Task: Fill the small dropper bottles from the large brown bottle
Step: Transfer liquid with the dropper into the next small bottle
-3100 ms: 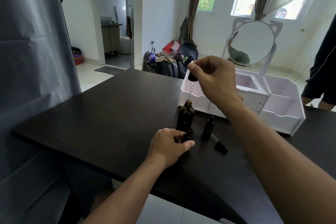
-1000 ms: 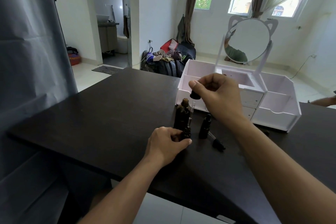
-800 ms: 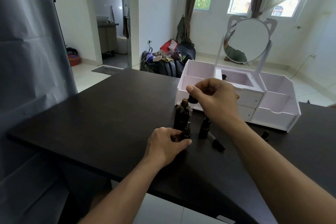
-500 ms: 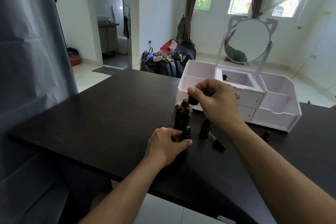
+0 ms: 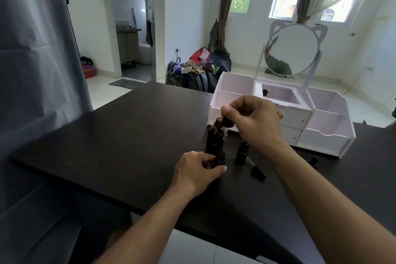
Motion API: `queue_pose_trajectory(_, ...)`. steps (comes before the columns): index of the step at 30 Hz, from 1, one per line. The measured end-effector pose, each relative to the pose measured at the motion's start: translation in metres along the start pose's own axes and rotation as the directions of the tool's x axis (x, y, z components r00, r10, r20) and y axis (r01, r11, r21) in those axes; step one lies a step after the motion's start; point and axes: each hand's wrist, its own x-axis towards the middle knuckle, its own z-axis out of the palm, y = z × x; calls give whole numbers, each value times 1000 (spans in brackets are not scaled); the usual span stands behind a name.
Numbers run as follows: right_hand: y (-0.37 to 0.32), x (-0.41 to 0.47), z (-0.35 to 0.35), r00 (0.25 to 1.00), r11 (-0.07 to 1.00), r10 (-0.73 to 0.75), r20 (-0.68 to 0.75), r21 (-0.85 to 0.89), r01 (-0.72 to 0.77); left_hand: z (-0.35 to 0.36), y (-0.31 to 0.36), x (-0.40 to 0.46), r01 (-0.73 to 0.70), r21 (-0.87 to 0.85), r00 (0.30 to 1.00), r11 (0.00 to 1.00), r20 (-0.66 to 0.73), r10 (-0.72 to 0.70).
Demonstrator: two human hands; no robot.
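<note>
The large brown bottle (image 5: pixel 215 138) stands uncapped on the dark table (image 5: pixel 120 135). Just in front of it is a small dark dropper bottle (image 5: pixel 220 158), which my left hand (image 5: pixel 196 172) grips at its base. My right hand (image 5: pixel 254 121) pinches the black bulb of a dropper (image 5: pixel 226 122); its glass tube points down beside the big bottle, over the small bottle's mouth. A second small bottle (image 5: pixel 242 153) stands capless to the right. Another dropper cap (image 5: pixel 256 170) lies on the table beside it.
A white organizer with drawers and a cat-ear mirror (image 5: pixel 304 118) sits right behind the bottles. A small black cap (image 5: pixel 313 161) lies on the table at the right. A grey sheet (image 5: pixel 32 70) hangs on the left.
My right hand has come down with the dropper from high above the bottles to just over the small bottle. My left hand has kept its grip on the small bottle.
</note>
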Motion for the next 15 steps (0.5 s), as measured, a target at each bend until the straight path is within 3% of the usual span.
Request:
queue_pose_trajectory(8, -22, 22, -9, 994, 997, -17, -111, 74, 26, 1, -3, 0, -16, -38, 1000, 999, -13, 15)
queue_pose_trajectory(15, -22, 47, -5, 972, 997, -64, -226, 32, 73, 1, -2, 0, -8, -35, 1000, 999, -11, 7)
